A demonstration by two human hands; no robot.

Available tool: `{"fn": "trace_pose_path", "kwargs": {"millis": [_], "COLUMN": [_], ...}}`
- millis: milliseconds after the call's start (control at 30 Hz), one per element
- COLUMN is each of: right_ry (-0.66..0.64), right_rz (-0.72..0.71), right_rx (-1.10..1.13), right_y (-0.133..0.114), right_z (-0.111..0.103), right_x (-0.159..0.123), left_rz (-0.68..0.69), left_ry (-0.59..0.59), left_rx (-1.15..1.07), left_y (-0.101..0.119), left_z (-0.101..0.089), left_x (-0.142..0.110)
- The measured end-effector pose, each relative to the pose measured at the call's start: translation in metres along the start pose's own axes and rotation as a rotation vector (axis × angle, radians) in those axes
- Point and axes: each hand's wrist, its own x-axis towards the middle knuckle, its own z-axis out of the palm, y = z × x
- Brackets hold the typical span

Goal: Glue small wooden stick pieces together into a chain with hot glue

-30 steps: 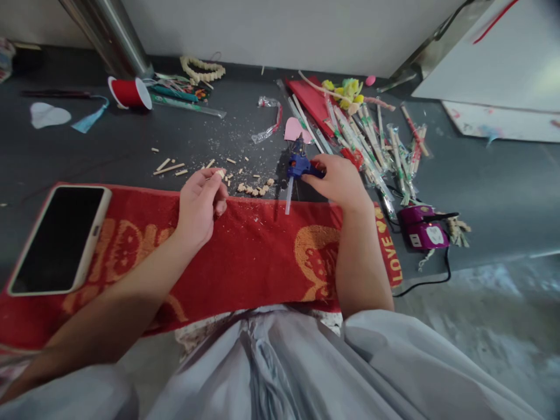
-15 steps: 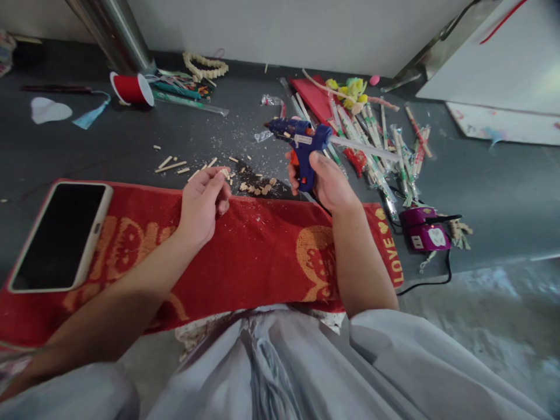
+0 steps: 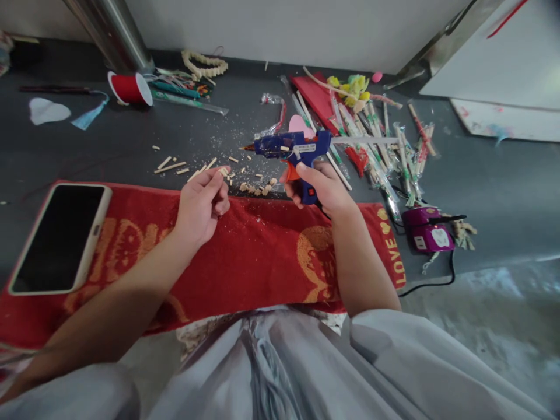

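My right hand (image 3: 321, 186) is wrapped round the handle of a blue hot glue gun (image 3: 280, 144), with fingers by its orange trigger. The nozzle points left, and a clear glue stick (image 3: 365, 140) sticks out of the back. My left hand (image 3: 203, 201) pinches a small pale wooden piece (image 3: 224, 171) between thumb and fingertips; its exact shape is partly hidden. The nozzle is above and to the right of that piece, apart from it. Short cut wooden sticks (image 3: 170, 167) and a cluster of small wooden bits (image 3: 257, 189) lie on the dark table near both hands.
A red towel (image 3: 258, 262) covers the front edge, with a phone (image 3: 59, 236) on its left. Wrapped sticks (image 3: 371, 151) are heaped at the right, near a purple power block (image 3: 427, 228) with a cord. A red ribbon spool (image 3: 130, 88) stands behind, left of a wooden chain (image 3: 203, 65).
The glue gun has moved left and slightly down, its nozzle now nearer my left hand and more level. My left hand stays almost still with the wooden piece.
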Motion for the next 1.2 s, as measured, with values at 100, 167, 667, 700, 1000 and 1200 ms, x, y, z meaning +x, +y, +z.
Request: {"fn": "trace_pose_path", "kwargs": {"millis": [100,167,667,700,1000,1200], "right_ry": [-0.050,-0.075,-0.141,-0.142,-0.126,-0.133], "right_rz": [0.012,0.026,0.063,0.067,0.063,0.025], "right_rx": [-0.006,-0.010,-0.017,-0.016,-0.018,-0.032], "right_y": [0.0020,0.0036,0.0022,0.0023,0.0034,0.0032], "right_z": [0.0005,0.0008,0.0060,0.0060,0.0061,0.0065], "right_x": [-0.0007,-0.0009,-0.0020,-0.0019,-0.0018,-0.0013], "left_rz": [-0.033,-0.063,-0.085,-0.083,-0.073,-0.068], "left_ry": [-0.009,-0.012,-0.054,-0.058,-0.033,-0.023], "left_rx": [-0.042,-0.065,-0.073,-0.072,-0.015,-0.004], "left_y": [0.0016,0.0028,0.0043,0.0040,0.0049,0.0050], "left_z": [0.0000,0.0009,0.0024,0.0021,0.0033,0.0038], "left_x": [0.0006,0.0006,0.0002,0.0004,-0.0005,-0.0001]}}
